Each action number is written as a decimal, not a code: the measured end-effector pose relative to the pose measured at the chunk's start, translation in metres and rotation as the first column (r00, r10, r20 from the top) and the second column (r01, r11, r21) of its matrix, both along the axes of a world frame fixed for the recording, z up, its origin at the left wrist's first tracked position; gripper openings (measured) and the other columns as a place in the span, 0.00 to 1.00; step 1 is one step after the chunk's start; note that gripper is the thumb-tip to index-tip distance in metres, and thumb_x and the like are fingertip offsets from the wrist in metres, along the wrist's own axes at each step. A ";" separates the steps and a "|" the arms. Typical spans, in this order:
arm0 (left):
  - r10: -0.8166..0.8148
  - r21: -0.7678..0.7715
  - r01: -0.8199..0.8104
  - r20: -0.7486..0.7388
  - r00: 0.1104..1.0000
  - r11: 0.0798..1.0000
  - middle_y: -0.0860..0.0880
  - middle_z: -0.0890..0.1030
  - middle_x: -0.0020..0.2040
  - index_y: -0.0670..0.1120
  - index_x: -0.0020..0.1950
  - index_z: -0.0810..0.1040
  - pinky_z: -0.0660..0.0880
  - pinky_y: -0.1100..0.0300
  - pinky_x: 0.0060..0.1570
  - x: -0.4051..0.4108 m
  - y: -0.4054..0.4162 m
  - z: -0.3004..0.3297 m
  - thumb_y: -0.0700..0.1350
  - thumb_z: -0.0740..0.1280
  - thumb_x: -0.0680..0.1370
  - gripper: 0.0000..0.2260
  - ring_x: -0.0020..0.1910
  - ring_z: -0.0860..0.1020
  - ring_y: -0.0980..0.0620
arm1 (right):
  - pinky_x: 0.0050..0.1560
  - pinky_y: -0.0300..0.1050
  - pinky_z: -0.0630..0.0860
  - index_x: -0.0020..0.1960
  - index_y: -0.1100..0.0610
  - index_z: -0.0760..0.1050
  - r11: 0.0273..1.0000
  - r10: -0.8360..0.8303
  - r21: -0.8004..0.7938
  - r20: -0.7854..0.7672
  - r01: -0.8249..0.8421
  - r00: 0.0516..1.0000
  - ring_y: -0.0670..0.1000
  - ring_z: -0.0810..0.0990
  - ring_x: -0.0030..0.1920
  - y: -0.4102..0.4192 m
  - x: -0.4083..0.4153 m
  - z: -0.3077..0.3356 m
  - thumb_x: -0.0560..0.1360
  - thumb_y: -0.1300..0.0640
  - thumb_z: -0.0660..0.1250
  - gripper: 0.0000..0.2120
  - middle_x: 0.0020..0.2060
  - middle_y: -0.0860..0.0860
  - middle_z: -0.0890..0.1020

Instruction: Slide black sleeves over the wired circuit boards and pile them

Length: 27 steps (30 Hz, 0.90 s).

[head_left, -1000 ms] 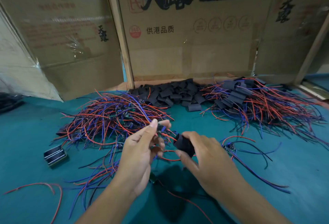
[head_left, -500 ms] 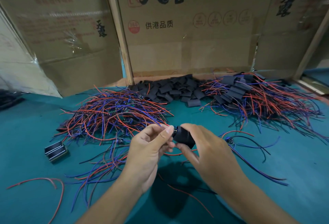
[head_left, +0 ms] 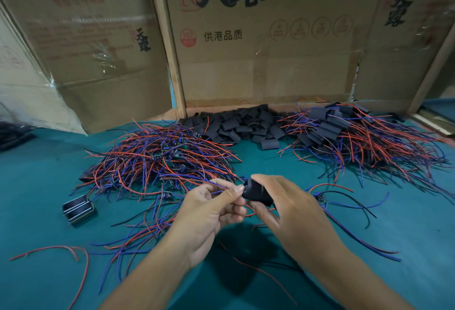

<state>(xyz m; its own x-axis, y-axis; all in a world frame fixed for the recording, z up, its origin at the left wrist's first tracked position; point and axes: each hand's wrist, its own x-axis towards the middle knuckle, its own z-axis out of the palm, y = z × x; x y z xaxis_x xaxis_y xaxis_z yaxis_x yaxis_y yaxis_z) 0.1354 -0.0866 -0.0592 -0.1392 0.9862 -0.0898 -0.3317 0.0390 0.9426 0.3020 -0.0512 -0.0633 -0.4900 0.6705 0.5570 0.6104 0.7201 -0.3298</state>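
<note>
Between both hands — right hand [head_left: 290, 207] grips black sleeve [head_left: 257, 192], left hand [head_left: 211, 207] pinches wires [head_left: 216, 186].

Teal cloth-covered bench [head_left: 37, 186]: bare strip along left edge and w/ open room at near-right corner. Tangled heap of red and blue wired boards [head_left: 157, 159] blocks centre-left; small black metal clip box [head_left: 78, 209] sits just beside its left foot. Pile of flat black sleeves [head_left: 241, 127] fills back edge, mid. Heap of sleeved boards w/ red-blue wires [head_left: 364, 142] takes back-right. Narrow teal gap between the two wire heaps. Brown cardboard panels [head_left: 258, 58] wall off the back. Loose red wire [head_left: 73, 255] near left-front corner.
</note>
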 end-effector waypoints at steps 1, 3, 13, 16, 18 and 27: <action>-0.020 0.003 0.020 -0.020 1.000 1.000 0.44 0.80 0.34 0.42 0.44 0.77 0.77 0.63 0.29 -0.002 0.000 0.001 0.42 0.73 0.70 0.08 0.29 0.79 0.52 | 0.46 0.42 0.72 0.61 0.59 0.77 1.000 0.014 0.003 -0.001 -0.014 1.000 0.55 0.81 0.48 0.001 0.001 0.000 0.71 0.59 0.75 0.19 0.50 0.52 0.82; -0.038 0.008 0.039 -0.074 0.997 0.999 0.43 0.81 0.35 0.43 0.42 0.78 0.77 0.62 0.29 -0.005 -0.001 0.002 0.44 0.75 0.68 0.09 0.29 0.80 0.51 | 0.47 0.43 0.72 0.60 0.60 0.77 0.998 0.051 0.020 0.005 -0.051 0.999 0.56 0.81 0.48 0.003 0.003 0.000 0.72 0.59 0.74 0.18 0.50 0.52 0.81; -0.168 -0.143 0.135 -0.252 0.953 0.980 0.43 0.81 0.32 0.48 0.33 0.76 0.67 0.65 0.24 -0.021 -0.002 0.006 0.47 0.76 0.65 0.10 0.24 0.76 0.53 | 0.51 0.46 0.78 0.64 0.57 0.75 0.988 0.155 -0.010 0.158 -0.156 0.975 0.53 0.80 0.55 0.000 0.007 0.005 0.76 0.50 0.66 0.20 0.55 0.50 0.82; -0.252 -0.252 0.200 -0.198 0.947 0.947 0.44 0.79 0.30 0.48 0.33 0.72 0.65 0.66 0.22 -0.023 -0.002 0.002 0.42 0.73 0.73 0.13 0.21 0.72 0.55 | 0.46 0.43 0.79 0.63 0.57 0.77 0.985 0.142 0.061 0.238 -0.161 0.961 0.52 0.82 0.52 -0.004 0.006 0.007 0.73 0.50 0.68 0.20 0.53 0.49 0.83; -0.258 -0.261 0.201 -0.207 0.944 0.944 0.44 0.79 0.29 0.48 0.34 0.71 0.65 0.66 0.22 -0.024 -0.002 0.000 0.38 0.70 0.76 0.14 0.21 0.72 0.55 | 0.43 0.42 0.80 0.62 0.56 0.78 0.983 0.132 0.090 0.264 -0.160 0.955 0.51 0.83 0.50 -0.005 0.006 0.008 0.73 0.49 0.68 0.20 0.52 0.48 0.83; -0.215 -0.258 0.167 -0.169 0.962 0.952 0.46 0.78 0.28 0.48 0.28 0.73 0.67 0.66 0.23 -0.020 0.002 -0.005 0.39 0.70 0.76 0.17 0.20 0.72 0.55 | 0.33 0.44 0.78 0.57 0.53 0.76 0.989 0.083 0.099 0.252 -0.111 0.964 0.52 0.82 0.42 -0.005 0.002 0.000 0.71 0.50 0.66 0.16 0.43 0.47 0.82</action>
<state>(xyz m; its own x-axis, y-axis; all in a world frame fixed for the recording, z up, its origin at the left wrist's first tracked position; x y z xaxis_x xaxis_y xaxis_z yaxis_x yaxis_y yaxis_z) 0.1154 -0.0842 -0.0640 0.0113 0.9485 -0.3165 -0.1084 0.3158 0.9426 0.3039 -0.0566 -0.0637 -0.6811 0.5539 0.4789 0.5884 0.8033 -0.0922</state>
